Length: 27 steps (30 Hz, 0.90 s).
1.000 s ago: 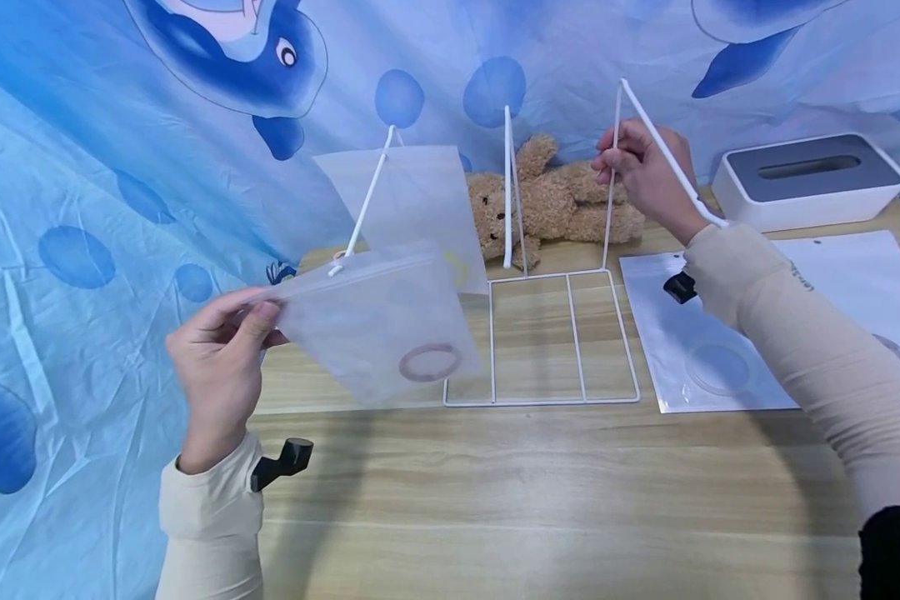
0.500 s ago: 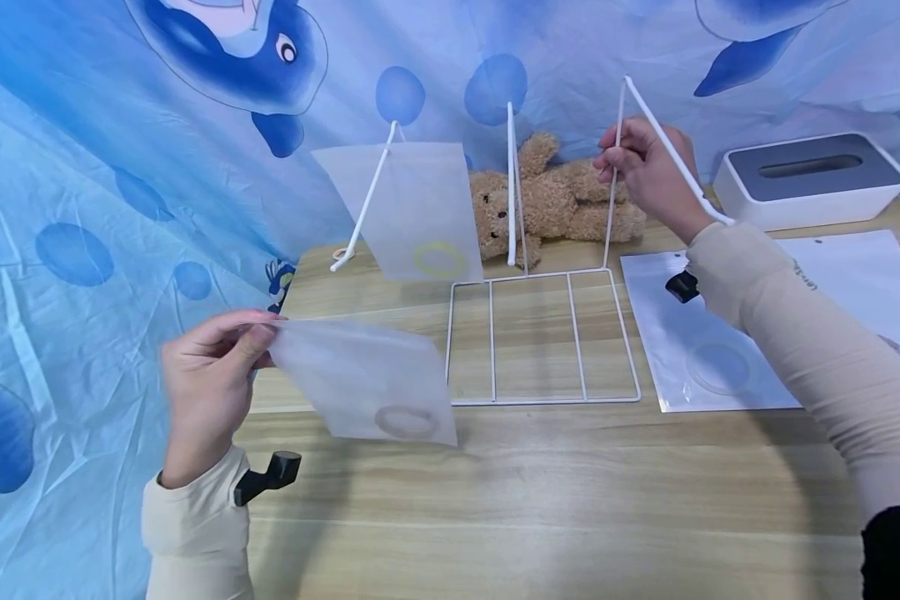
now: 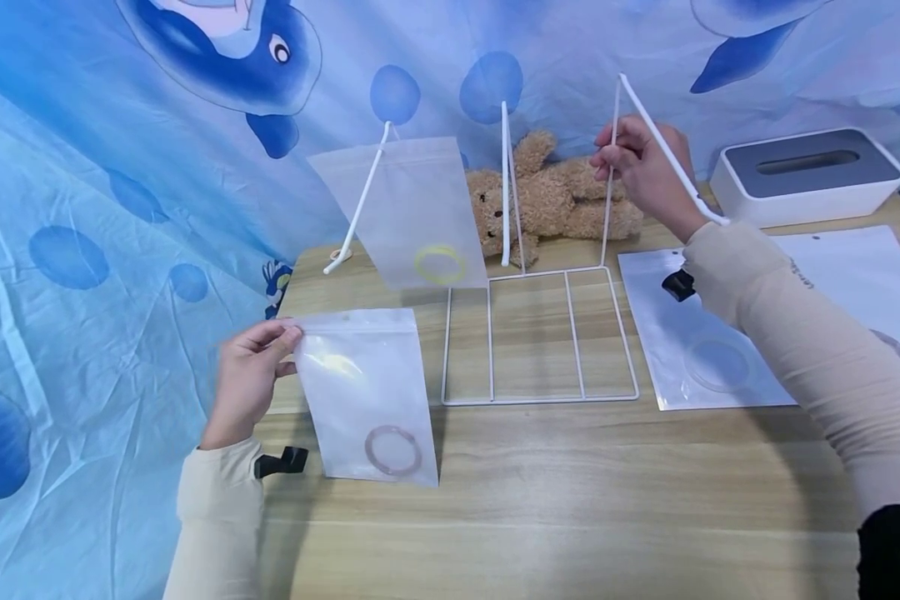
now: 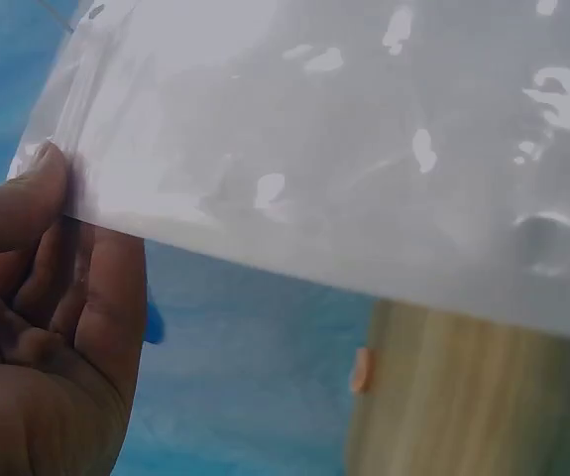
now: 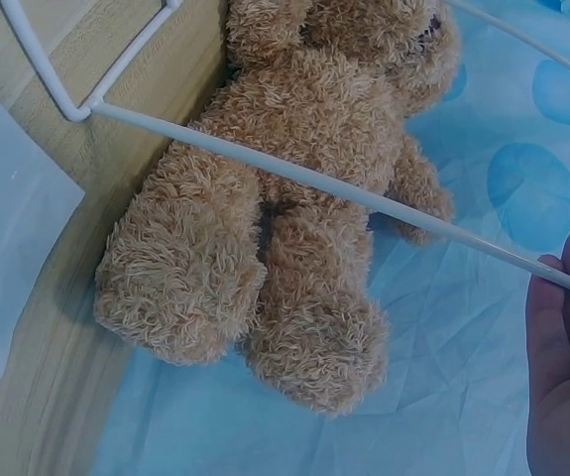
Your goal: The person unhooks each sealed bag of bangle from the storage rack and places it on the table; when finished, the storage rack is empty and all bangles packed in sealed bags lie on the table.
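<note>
My left hand [image 3: 251,379] pinches the top left corner of a frosted zip bag [image 3: 352,375]. A brownish ring [image 3: 393,451] shows through the lower part of this bag. In the left wrist view the thumb lies on the bag's [image 4: 265,129] face. At the right, my right hand [image 3: 641,167] holds an upright of the white wire rack [image 3: 540,402] between thumb and fingers. The upright [image 5: 314,179] crosses the right wrist view. A second frosted bag [image 3: 412,196], with a yellow ring [image 3: 440,264] in it, hangs from the rack's left arm [image 3: 360,204].
A brown teddy bear [image 3: 555,200] lies behind the rack. White bags [image 3: 645,333] with rings in them lie flat at the right, in front of a tissue box [image 3: 810,179]. Blue cloth [image 3: 60,333] hangs along the left and back of the wooden table [image 3: 540,517].
My left hand has drawn the bag away from the rack's left arm, down and toward me. The bag now hangs upright, its face turned to the head camera. The right hand stays put.
</note>
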Available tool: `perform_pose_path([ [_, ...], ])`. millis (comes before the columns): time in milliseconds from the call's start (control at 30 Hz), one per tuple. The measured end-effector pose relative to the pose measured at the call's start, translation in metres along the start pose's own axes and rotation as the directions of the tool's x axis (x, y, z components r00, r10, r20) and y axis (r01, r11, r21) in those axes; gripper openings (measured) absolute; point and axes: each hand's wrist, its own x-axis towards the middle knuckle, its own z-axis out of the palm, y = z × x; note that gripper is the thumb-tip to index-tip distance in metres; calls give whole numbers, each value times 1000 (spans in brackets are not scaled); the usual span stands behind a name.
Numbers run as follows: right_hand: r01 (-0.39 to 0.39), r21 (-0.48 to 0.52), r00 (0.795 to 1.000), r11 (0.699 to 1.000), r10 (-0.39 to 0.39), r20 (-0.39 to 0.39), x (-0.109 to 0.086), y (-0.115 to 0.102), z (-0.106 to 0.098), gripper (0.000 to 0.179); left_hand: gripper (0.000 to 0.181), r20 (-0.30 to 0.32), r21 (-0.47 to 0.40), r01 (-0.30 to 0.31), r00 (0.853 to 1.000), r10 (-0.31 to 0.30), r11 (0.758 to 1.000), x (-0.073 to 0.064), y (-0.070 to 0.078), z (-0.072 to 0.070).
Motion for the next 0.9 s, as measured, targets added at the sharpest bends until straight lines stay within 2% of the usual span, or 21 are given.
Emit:
perform_pose_path([
  [133,19,-6,1000,1000,-19,-2,1,2,2,15,8,8,12,113,994,-113,993,12,-23,-2],
  [233,20,-12,1000,1000,-20,-3,1,3,2,15,5,-6,110,194,981,-194,975,22,-39,1],
  [367,7,-12,1000,1000,-7,2,1,4,0,16,20,-25,243,281,959,-284,928,37,-53,6],
  [500,-12,-17,1000,1000,12,5,1,3,-3,17,30,-32,333,359,929,-370,872,55,-61,10],
  [700,-3,-4,1000,1000,3,19,1,-1,-2,19,36,-48,441,425,891,-452,791,84,-70,17],
  [900,-11,-7,1000,1000,11,23,-2,-7,-1,17,41,-66,478,451,874,-482,754,103,-79,30],
])
